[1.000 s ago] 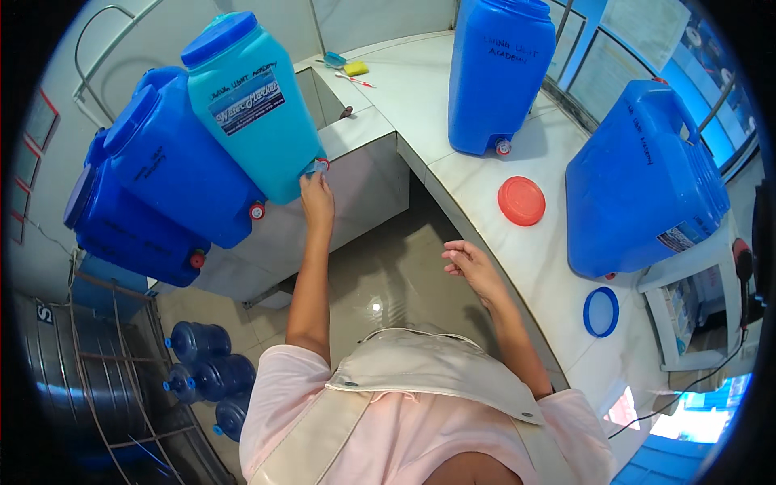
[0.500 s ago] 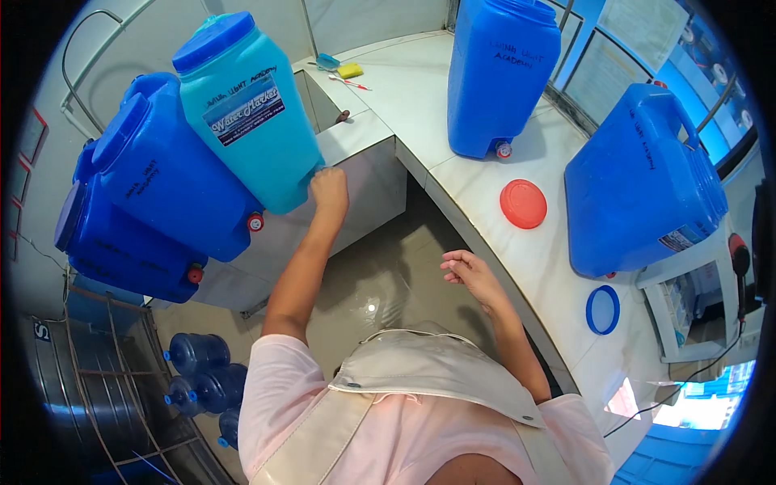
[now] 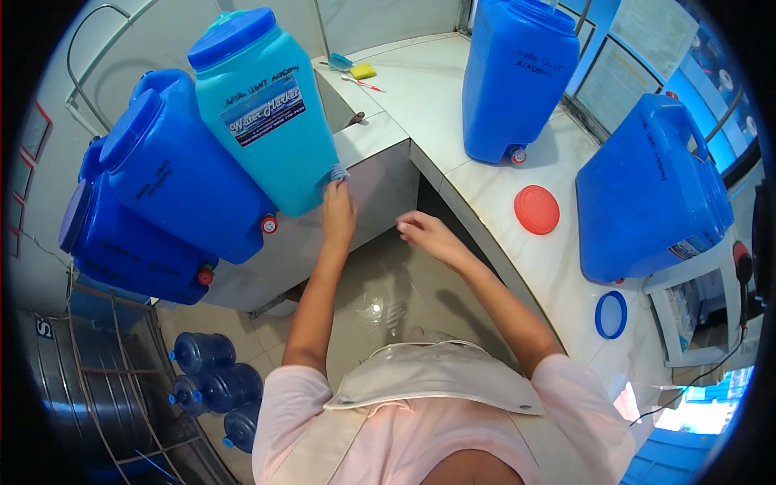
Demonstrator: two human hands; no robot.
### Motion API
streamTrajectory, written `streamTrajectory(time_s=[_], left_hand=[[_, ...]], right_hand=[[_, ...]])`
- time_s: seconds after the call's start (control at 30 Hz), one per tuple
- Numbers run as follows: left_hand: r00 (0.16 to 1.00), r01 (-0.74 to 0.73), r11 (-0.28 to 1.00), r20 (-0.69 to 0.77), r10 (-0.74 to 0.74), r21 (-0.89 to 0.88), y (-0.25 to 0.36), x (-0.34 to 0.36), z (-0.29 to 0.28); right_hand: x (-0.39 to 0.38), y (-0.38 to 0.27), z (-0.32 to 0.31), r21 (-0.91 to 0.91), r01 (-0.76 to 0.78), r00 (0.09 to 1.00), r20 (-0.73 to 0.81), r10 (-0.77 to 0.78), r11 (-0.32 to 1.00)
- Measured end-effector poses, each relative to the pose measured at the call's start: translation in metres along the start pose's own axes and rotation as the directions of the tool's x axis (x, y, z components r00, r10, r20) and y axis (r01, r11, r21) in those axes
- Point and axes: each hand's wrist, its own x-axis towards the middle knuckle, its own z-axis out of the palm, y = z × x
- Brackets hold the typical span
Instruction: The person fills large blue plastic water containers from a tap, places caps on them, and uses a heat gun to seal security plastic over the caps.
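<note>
A turquoise water container (image 3: 267, 121) with a blue screw lid stands at the left, tilted in view. My left hand (image 3: 340, 214) is closed at its lower right corner, fingers pinching a small clear piece of plastic with pale stripes (image 3: 339, 172) where the spout would be. The spout itself is hidden. To the right, over the floor gap, my right hand (image 3: 430, 236) is in the air, fingers partly bent and apart, touching nothing. Beside the turquoise container are blue water containers (image 3: 182, 170) with red-and-white taps (image 3: 269, 225).
On the right counter (image 3: 493, 202) stand two blue containers (image 3: 517, 81), a red lid (image 3: 537, 210) and a blue ring (image 3: 611, 314). A yellow sponge (image 3: 363, 71) and a toothbrush (image 3: 364, 84) lie at the back. Several round water bottles (image 3: 230, 386) rest on the floor, lower left.
My right hand has moved left and forward, toward my left hand. Between my left fingers and the container, the striped plastic now shows. The whole view has shifted slightly.
</note>
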Motion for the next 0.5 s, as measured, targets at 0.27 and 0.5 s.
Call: streamTrajectory(time_s=[0.27,0.5], left_hand=[[0.992,0.117,0.987,-0.042,-0.122,-0.113,-0.034,-0.008,0.013],[0.989,-0.014,1.0,-0.144,0.013,-0.004,0.058,-0.006,0.016]], right_hand=[[0.023,-0.012,0.045,-0.088,0.103,0.904,0.423,-0.057,0.991],[-0.07,0.012,-0.075,0.013,-0.106,0.993,0.062,0.105,0.994]])
